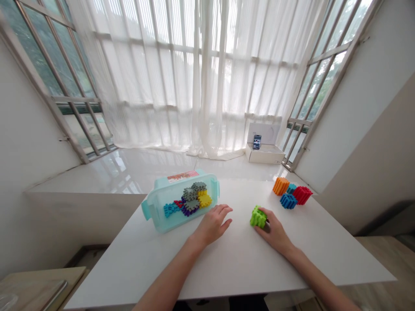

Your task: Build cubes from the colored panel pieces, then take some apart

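My right hand (275, 230) is closed around a stack of lime-green toy gears (257, 217), low over the white table. My left hand (213, 224) is apart from it, fingers loosely stretched and nothing in them. Just beyond that hand lies a pale turquoise plastic box (168, 222), tipped so that its inside faces me. Inside it are grey gears (193, 194), yellow gears (205, 199), purple gears (188, 211) and blue pieces (170, 209), with a little red among them.
At the table's right stand stacks of orange gears (280, 186), red gears (302, 195), blue gears (288, 201) and teal gears (291, 188). A phone (256, 142) leans in an open white box (265, 154) on the sill. Sheer curtains (194, 86) hang behind.
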### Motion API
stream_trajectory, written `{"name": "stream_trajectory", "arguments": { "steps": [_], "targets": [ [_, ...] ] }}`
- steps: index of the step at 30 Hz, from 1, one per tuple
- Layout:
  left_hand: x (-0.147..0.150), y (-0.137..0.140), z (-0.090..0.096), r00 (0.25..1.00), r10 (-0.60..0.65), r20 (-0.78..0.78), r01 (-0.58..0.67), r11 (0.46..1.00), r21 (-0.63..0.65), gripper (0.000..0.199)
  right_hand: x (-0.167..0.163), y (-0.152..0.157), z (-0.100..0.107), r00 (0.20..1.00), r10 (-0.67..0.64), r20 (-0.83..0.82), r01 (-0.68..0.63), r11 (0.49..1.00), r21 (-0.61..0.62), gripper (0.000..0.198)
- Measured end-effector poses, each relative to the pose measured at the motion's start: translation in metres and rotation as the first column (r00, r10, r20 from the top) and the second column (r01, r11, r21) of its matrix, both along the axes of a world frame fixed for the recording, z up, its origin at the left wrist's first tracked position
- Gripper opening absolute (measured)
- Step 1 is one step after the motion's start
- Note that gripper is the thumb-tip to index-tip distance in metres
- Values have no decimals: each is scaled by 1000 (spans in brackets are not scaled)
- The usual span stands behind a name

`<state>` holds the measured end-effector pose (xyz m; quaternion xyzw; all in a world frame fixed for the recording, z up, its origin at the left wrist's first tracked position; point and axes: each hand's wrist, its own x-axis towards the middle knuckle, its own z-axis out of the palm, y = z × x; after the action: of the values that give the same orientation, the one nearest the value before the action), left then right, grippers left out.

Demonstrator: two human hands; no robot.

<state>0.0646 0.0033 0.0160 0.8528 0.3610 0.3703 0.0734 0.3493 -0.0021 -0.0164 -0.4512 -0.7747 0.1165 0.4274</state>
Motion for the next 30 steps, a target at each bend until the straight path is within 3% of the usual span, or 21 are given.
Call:
{"name": "stream_trajectory", "arguments": {
  "steps": [4, 8, 15, 19, 24, 30],
  "targets": [
    [3, 0, -9, 995, -21, 102, 31, 995, -99, 55, -64, 22, 7, 983, 181, 10, -181, 983, 4, 58],
    [5, 4, -20, 981, 25, 190, 11, 983, -186, 55, -92, 34, 5, 967, 253, 37, -253, 967, -17, 63],
    [13, 9, -23, 959, 144, 245, -73, 958, -278, 46, -86, 29, 10, 954, 293, 63, -290, 956, -44, 70],
    [14, 12, -20, 959, 110, 259, -31, 956, -291, 41, -78, 27, 23, 929, 365, 65, -359, 929, -84, 68],
    [13, 12, -9, 957, 12, 291, 54, 974, -218, 37, -67, 32, 33, 925, 379, -25, -379, 920, -95, 47],
    [11, 12, -4, 953, 3, 302, 88, 954, -287, 41, -64, 38, 33, 896, 396, -200, -429, 889, -163, 30]
  ]
}}
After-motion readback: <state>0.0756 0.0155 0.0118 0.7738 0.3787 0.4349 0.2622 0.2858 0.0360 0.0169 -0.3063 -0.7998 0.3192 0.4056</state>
